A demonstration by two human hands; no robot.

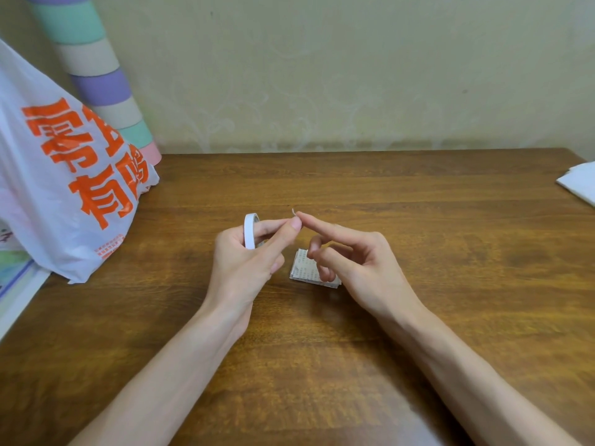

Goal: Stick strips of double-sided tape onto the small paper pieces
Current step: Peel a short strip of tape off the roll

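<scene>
Left hand (251,259): centre of frame, raised above the counter (418,220); fingers curled round the tape roll (249,231), thumb and forefinger stretched rightward.
Right hand (357,259): just right of centre; forefinger straight, tip touching the tape end (293,211) beside the left thumb tip. Thumb and other fingers loosely curled, holding nothing.
Paper pieces (304,268): small printed stack lying flat on the counter below the right hand, partly hidden by its fingers.
Done: no strip plainly visible on the top piece; cannot tell for those beneath.
Remaining: probably most of a cycle, namely freeing the end, pulling and tearing a strip, pressing it onto paper.
Surroundings: plastic bag (64,175) and striped tube (96,75) upper left; white sheets (579,183) at right edge.
</scene>
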